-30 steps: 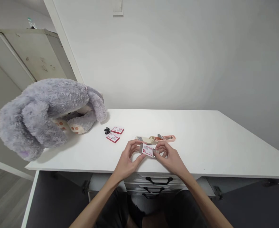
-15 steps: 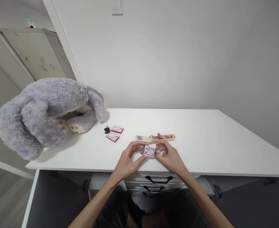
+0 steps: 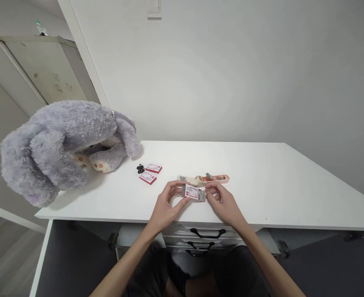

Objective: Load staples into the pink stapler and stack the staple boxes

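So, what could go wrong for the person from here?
The small red-and-white box in the left hand looks open at the end near the right hand, so anything inside might slip out if it tips.

It is held near the front edge of the white desktop, so a dropped piece could roll off.

The open pink case lies just beyond the fingers; a nudge could spill its metal pieces.

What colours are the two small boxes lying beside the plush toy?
White tops with red markings and red sides on both boxes, clearest in the head view.
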A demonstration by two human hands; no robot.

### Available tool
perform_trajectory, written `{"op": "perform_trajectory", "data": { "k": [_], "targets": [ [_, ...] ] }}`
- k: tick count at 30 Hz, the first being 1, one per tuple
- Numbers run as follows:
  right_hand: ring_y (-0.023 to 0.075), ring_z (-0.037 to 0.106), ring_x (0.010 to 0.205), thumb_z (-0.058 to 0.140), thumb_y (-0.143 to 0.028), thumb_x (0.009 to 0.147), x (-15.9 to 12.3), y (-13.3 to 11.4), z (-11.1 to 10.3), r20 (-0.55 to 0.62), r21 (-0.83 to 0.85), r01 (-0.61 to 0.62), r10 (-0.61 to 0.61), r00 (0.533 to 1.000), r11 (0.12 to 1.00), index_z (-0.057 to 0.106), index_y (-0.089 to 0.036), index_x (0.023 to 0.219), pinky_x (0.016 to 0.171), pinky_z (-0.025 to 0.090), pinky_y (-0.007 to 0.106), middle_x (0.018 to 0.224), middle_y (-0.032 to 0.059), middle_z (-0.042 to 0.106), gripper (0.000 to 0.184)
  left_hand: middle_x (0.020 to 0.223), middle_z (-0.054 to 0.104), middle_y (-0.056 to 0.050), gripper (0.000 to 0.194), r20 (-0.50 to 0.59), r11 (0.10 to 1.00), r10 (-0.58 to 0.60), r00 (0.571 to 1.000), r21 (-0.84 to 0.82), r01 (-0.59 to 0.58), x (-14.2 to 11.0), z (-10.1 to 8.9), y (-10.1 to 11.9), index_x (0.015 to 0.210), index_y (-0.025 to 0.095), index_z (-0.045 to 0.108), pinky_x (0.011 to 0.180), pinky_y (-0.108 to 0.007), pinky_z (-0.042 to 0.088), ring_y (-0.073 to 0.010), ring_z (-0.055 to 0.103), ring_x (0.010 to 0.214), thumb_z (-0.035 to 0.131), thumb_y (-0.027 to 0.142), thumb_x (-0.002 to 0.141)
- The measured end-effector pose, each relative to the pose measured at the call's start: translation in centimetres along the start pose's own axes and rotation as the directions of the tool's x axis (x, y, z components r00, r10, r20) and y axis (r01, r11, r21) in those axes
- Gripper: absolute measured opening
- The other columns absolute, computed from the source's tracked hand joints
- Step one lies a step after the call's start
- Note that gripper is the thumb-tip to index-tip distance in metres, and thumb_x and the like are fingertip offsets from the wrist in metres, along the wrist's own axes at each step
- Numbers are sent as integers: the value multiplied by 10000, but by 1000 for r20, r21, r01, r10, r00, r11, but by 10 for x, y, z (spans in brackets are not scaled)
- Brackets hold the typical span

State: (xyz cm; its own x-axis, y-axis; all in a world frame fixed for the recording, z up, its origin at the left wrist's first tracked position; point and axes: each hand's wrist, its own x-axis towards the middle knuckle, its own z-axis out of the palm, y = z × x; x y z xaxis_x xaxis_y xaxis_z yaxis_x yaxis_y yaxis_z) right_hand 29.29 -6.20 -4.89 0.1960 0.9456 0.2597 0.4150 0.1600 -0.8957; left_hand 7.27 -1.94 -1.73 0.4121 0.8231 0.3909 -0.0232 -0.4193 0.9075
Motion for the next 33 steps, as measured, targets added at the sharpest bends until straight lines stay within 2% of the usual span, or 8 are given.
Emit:
{"op": "perform_trajectory", "data": {
  "k": [5, 9, 14, 18, 33],
  "targets": [
    [213, 679, 857, 620, -418, 948, -1, -3, -1, 10, 28, 41, -41, 999, 999, 612, -233, 1077, 617, 519, 297, 1068, 90, 717, 226, 1328, 680, -111, 377, 28, 1000, -2, 1000, -30, 3, 1, 0, 1, 1251, 222, 579, 1090, -428, 521, -233, 675, 1184, 746, 298, 921],
    [220, 688, 944, 647, -428, 943, -3, -7, -4, -5, 84, 104, -104, 995, 991, 661, -246, 1049, 605, 532, 279, 1178, 99, 679, 211, 1350, 670, -111, 366, 48, 999, 7, 999, -49, -5, 1, -1, 0, 1259, 225, 576, 1105, -439, 507, -243, 658, 1229, 733, 283, 933],
    [217, 688, 923, 669, -427, 928, -4, -5, -1, -65, -18, 120, -121, 991, 993, 738, -231, 863, 580, 536, 275, 1144, 102, 666, 218, 1342, 671, -108, 380, 31, 998, 15, 999, -55, -13, 0, -1, -4, 1269, 229, 572, 1109, -443, 501, -241, 654, 1231, 741, 277, 931],
    [203, 680, 866, 677, -436, 928, -4, -2, 2, -138, -57, 69, -76, 987, 996, 750, -233, 859, 582, 543, 279, 1061, 83, 675, 227, 1352, 657, -106, 381, 1, 999, 17, 1000, -41, -17, 0, -1, -6, 1268, 237, 578, 1116, -443, 498, -245, 646, 1241, 742, 292, 930],
    [238, 681, 867, 672, -512, 923, 0, 3, 1, -59, -48, 103, -106, 993, 993, 777, -231, 812, 549, 516, 307, 1070, 105, 706, 320, 1362, 654, -113, 387, 19, 998, 3, 1000, -55, -2, -1, -2, -6, 1278, 238, 578, 1144, -468, 474, -257, 639, 1261, 737, 301, 932]
  ]
}}
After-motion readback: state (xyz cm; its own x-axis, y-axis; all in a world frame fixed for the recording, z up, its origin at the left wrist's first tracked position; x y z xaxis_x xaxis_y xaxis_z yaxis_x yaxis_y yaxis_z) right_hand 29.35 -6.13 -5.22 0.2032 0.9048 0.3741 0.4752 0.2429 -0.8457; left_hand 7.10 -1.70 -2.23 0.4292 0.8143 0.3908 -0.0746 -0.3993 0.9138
